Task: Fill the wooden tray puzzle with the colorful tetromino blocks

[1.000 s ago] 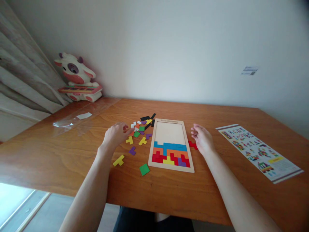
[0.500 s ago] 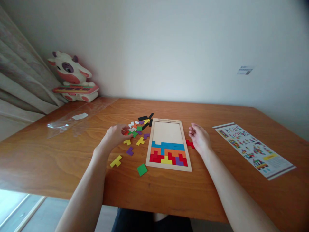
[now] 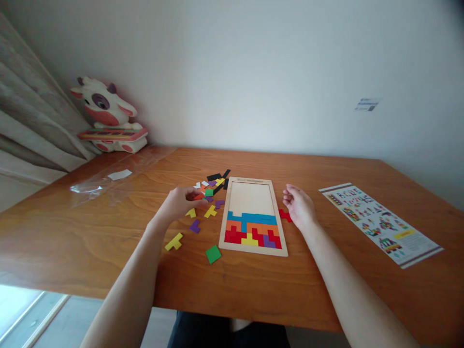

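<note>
My left hand (image 3: 179,203) hovers over the near left side of the piece pile, its thumb and fingers around an orange puzzle piece (image 3: 198,196). The wooden puzzle board (image 3: 253,252) lies to its right, its lower part filled with red, yellow, purple, orange and blue pieces; bare wood shows in its upper part. My right hand (image 3: 299,205) rests beside the board's right edge, fingers loosely curled, with nothing visible in them. A red piece (image 3: 285,215) lies between that hand and the board, partly covered by the hand.
Loose yellow pieces, including one T-shaped piece (image 3: 174,241), and a green square (image 3: 213,254) lie left of the board. Black strips (image 3: 213,177) lie behind the pile. A printed pattern sheet (image 3: 380,224) is at right. Clear plastic wrap (image 3: 90,188) and a cow toy keyboard (image 3: 112,134) are at left.
My left hand has moved a little to the right over the pile, the orange piece shifting with it and white and green pieces now covered. My right hand has stayed nearly still.
</note>
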Available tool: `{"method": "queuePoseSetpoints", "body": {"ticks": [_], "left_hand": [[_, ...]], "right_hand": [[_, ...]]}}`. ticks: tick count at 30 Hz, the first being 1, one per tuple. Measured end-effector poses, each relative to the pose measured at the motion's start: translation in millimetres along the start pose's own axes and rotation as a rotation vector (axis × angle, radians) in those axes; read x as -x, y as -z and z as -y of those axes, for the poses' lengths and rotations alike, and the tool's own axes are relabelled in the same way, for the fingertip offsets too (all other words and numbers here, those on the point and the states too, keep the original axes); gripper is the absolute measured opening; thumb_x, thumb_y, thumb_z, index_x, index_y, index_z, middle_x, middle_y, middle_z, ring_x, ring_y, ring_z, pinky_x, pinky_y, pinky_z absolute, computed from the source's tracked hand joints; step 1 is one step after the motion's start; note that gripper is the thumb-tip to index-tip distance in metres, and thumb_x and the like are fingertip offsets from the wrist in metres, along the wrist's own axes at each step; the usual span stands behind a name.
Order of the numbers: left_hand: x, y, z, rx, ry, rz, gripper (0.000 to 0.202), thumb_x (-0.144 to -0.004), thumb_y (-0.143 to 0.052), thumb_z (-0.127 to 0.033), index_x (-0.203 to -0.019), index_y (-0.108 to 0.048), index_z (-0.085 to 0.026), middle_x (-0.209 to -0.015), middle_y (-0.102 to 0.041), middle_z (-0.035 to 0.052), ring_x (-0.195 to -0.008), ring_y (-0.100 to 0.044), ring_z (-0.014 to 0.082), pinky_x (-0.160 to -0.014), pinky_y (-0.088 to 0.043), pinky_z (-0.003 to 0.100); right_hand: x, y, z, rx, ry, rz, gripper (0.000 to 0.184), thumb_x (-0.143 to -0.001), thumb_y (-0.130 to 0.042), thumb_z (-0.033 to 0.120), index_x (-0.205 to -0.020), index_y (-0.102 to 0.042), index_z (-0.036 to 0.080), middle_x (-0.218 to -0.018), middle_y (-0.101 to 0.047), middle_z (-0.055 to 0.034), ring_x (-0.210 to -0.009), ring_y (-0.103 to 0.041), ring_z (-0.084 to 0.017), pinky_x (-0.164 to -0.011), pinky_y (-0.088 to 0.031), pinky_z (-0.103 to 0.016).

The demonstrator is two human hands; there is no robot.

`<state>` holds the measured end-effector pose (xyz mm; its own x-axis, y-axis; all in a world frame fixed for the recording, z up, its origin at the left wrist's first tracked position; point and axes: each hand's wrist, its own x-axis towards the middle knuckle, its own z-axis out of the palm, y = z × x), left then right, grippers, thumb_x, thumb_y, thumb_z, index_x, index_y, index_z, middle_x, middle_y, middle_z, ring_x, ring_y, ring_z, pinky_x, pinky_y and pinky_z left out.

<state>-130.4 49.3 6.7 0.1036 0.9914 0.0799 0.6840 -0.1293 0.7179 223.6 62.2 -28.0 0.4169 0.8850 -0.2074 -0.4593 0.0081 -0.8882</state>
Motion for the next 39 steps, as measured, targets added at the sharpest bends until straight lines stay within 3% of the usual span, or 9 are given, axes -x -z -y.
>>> {"method": "queuePoseSetpoints", "body": {"ticks": [3,10,18,22,25,27,30,34,39], "left_hand": [[0.1,-4.4,-5.9,0.083,0.008,0.014,0.045,-0.074,-0.068,-0.062,-0.083,-0.076,-0.018,-0.069,-0.07,-0.0006,-0.064,-0.064,0.0154,-0.051,-0.041,0.02],[-1.7,-28.3,-19.0,0.494,0.085,0.035,0.062,-0.077,-0.063,-0.068,-0.112,-0.066,-0.016,-0.09,-0.074,0.0043,-0.075,-0.074,0.021,-0.068,-0.06,0.03],[3.5,-46.8,-28.7,0.51,0.027,-0.04,0.057,-0.074,-0.074,-0.051,-0.117,-0.057,-0.018,-0.105,-0.071,0.0082,-0.079,-0.075,0.0206,-0.072,-0.061,0.033],[4.5,-48.0,-27.4,0.357,-0.044,-0.031,0.046,-0.081,-0.068,-0.054,-0.11,-0.062,-0.018,-0.092,-0.073,0.0055,-0.076,-0.073,0.0201,-0.066,-0.058,0.029],[3.9,-45.3,-26.9,0.044,-0.134,-0.076,0.037,-0.091,-0.053,-0.049,-0.106,-0.069,-0.02,-0.091,-0.073,0.0058,-0.081,-0.071,0.0209,-0.07,-0.054,0.029],[3.2,-43.0,-26.0,-0.164,-0.098,-0.151,0.036,-0.095,-0.048,-0.044,-0.114,-0.068,-0.021,-0.095,-0.074,0.0066,-0.086,-0.07,0.0223,-0.075,-0.052,0.03],[2.4,-39.3,-23.2,-0.338,0.04,-0.224,0.047,-0.096,-0.046,-0.039,-0.137,-0.053,-0.019,-0.101,-0.074,0.0089,-0.093,-0.07,0.0263,-0.08,-0.05,0.033],[3.0,-34.3,-19.4,-0.465,0.099,-0.221,0.045,-0.097,-0.042,-0.038,-0.135,-0.054,-0.018,-0.106,-0.074,0.0115,-0.097,-0.07,0.0311,-0.081,-0.05,0.037],[4.4,-31.5,-16.7,-0.603,0.094,-0.184,0.039,-0.097,-0.04,-0.036,-0.125,-0.061,-0.019,-0.106,-0.073,0.0129,-0.096,-0.07,0.0313,-0.078,-0.051,0.036]], "right_hand": [[1.7,-0.6,-0.9,0.018,0.012,0.004,0.014,-0.065,-0.074,0.019,-0.077,-0.068,0.021,-0.063,-0.065,0.0041,-0.054,-0.055,-0.006,-0.05,-0.044,-0.014],[5.2,-1.7,-3.7,0.088,0.052,0.029,0.015,-0.067,-0.074,0.02,-0.081,-0.069,0.022,-0.068,-0.067,0.0038,-0.055,-0.056,-0.007,-0.049,-0.045,-0.016],[3.3,-0.8,-5.7,0.138,0.099,0.029,0.016,-0.067,-0.074,0.025,-0.082,-0.068,0.023,-0.07,-0.067,0.0033,-0.055,-0.056,-0.008,-0.048,-0.045,-0.018],[6.6,-2.1,-4.9,0.201,0.137,0.045,0.021,-0.066,-0.075,0.028,-0.085,-0.067,0.023,-0.074,-0.068,0.0027,-0.057,-0.058,-0.009,-0.049,-0.046,-0.019],[11.0,-4.5,-4.8,0.243,0.181,0.078,0.024,-0.066,-0.076,0.031,-0.087,-0.067,0.023,-0.074,-0.068,0.0027,-0.058,-0.058,-0.009,-0.05,-0.045,-0.02],[12.9,-5.7,-5.5,0.248,0.197,0.099,0.026,-0.066,-0.077,0.033,-0.087,-0.066,0.023,-0.074,-0.068,0.0027,-0.058,-0.058,-0.009,-0.051,-0.045,-0.02],[12.4,-5.0,-6.9,0.249,0.203,0.107,0.027,-0.066,-0.077,0.034,-0.088,-0.066,0.023,-0.074,-0.068,0.0026,-0.059,-0.058,-0.009,-0.052,-0.045,-0.02],[9.9,-0.7,-5.3,0.305,0.229,0.123,0.03,-0.068,-0.079,0.04,-0.089,-0.066,0.022,-0.076,-0.069,0.0013,-0.061,-0.059,-0.01,-0.054,-0.045,-0.021],[18.5,1.5,2.9,0.594,0.358,0.447,0.04,-0.083,-0.064,0.06,-0.082,-0.071,0.021,-0.074,-0.072,-0.0041,-0.064,-0.061,-0.015,-0.062,-0.05,-0.026]]}}
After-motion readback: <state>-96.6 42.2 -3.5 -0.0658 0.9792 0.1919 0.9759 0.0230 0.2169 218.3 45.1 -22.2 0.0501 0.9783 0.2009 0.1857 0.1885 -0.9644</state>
